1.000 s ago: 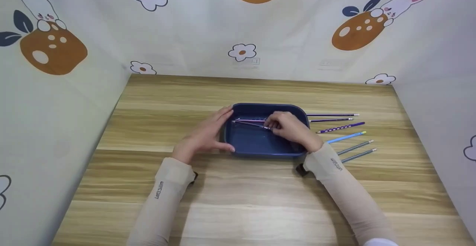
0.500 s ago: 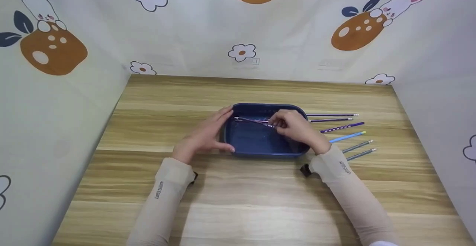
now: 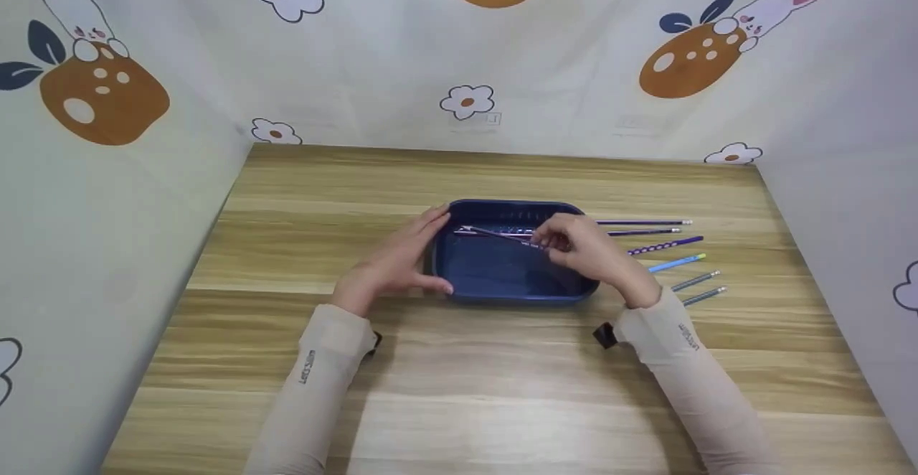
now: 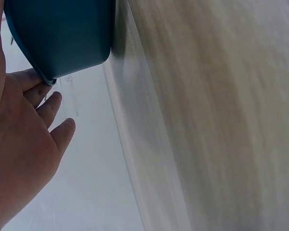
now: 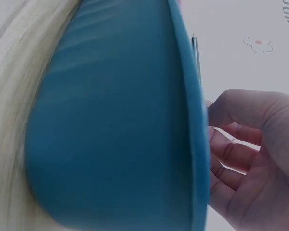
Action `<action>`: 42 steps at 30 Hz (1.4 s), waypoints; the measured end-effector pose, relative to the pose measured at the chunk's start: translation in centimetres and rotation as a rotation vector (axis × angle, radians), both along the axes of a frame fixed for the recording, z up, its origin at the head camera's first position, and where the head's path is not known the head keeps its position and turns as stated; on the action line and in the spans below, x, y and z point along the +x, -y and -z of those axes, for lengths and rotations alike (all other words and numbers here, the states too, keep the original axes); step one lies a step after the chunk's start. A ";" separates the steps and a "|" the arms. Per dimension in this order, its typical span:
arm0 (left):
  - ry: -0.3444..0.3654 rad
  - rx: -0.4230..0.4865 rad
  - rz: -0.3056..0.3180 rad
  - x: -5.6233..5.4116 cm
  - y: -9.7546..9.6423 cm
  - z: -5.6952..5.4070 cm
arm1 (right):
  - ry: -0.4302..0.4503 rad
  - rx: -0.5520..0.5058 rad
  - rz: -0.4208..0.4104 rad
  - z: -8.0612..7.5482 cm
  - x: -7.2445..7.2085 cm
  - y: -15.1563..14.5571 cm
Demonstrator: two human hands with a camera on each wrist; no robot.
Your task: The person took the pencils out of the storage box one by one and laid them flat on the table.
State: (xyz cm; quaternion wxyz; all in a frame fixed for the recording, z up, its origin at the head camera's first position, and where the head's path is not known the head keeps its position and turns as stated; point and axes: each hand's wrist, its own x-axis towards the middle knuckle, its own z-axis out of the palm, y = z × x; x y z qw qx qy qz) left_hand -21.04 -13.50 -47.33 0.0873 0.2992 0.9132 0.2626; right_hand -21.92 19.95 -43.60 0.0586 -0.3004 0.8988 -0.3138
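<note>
A dark blue plastic bin [image 3: 516, 299], rectangular with rounded corners, sits on the wooden table. My left hand [image 3: 398, 256] rests against its left end, fingers along the far corner and thumb at the near corner. Two of those fingers touch the rim in the left wrist view, where the bin wall [image 4: 62, 38] looks teal. Over the bin's right part, my right hand [image 3: 584, 245] pinches a dark pencil [image 3: 502, 237], its far end pointing left. A shiny purple-pink pencil [image 3: 518, 234] lies inside, partly behind the held one. In the right wrist view, the bin wall [image 5: 120, 120] hides most of the held pencil.
Several pencils fan out right of the bin: dark purple ones [image 3: 645, 222], a patterned purple one [image 3: 663, 246], a light blue one [image 3: 678, 263] and grey-green ones [image 3: 706, 295]. Fabric walls [image 3: 373, 66] with printed rabbits and flowers stand behind and beside the table [image 3: 502, 389].
My right hand has slid to the right across the bin with the pencil in its fingers, and the pencil's left end has shifted with it. My left hand and the bin stay put.
</note>
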 end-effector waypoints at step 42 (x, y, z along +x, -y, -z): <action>0.035 -0.011 -0.035 -0.1 -0.1 0.2 | 0.032 -0.163 -0.025 0.2 4.3 -11.3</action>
